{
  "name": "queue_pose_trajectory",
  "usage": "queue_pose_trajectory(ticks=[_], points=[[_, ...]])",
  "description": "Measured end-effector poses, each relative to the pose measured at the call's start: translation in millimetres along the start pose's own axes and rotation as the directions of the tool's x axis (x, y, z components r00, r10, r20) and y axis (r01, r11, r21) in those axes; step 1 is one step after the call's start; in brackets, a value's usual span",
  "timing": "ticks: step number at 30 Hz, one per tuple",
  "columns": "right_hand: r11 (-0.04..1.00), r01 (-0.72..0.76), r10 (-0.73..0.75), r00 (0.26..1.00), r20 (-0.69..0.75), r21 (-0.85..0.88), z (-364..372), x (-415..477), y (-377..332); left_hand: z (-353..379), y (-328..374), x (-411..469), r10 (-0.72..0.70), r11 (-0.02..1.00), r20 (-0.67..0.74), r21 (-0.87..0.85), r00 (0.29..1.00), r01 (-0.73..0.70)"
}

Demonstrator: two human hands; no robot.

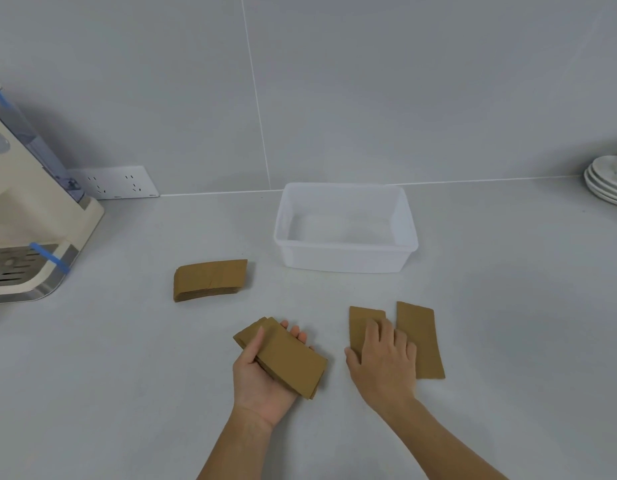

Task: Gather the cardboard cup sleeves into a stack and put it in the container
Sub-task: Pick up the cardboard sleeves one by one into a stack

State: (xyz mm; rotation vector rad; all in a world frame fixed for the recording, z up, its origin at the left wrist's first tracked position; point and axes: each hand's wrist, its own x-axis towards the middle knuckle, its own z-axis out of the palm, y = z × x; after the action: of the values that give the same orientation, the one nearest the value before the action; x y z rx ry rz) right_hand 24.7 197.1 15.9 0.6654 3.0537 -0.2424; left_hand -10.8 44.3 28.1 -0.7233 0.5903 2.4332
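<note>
My left hand (262, 379) is shut on a small stack of brown cardboard cup sleeves (289, 358), held palm up just above the counter. Flat on a single loose sleeve (360, 322) lies my right hand (383, 362), fingers spread over it. Another loose sleeve (421, 337) lies right beside it, to the right. A thicker stack of sleeves (210, 279) rests on the counter further back on the left. The translucent white plastic container (345, 258) stands empty behind the hands.
A cream coffee machine (30, 216) with blue tape fills the left edge. A wall socket (116, 183) sits low on the grey tiled wall. White plates (607, 181) are stacked at the far right. The counter (127, 375) is light grey.
</note>
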Motion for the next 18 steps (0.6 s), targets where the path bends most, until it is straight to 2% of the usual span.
queue_pose_trajectory(ticks=[4,8,13,18], points=[[0.997,0.027,-0.025,0.999,-0.025,0.071,-1,2,2,0,-1,1,-0.007,1.0,0.002,0.012,1.0,0.007],[0.967,0.012,-0.012,1.0,-0.002,0.255,-8,6,6,3,-3,2,-0.014,0.999,0.004,0.034,1.0,0.013],[0.843,0.074,-0.094,0.995,0.011,0.534,-32,9,-5,12,-6,1,-0.017,0.994,-0.033,0.106,0.999,0.021],[0.752,0.168,-0.217,0.976,-0.002,0.638,-53,1,-23,16,-8,0,-0.013,0.992,0.052,0.13,0.999,0.006]])
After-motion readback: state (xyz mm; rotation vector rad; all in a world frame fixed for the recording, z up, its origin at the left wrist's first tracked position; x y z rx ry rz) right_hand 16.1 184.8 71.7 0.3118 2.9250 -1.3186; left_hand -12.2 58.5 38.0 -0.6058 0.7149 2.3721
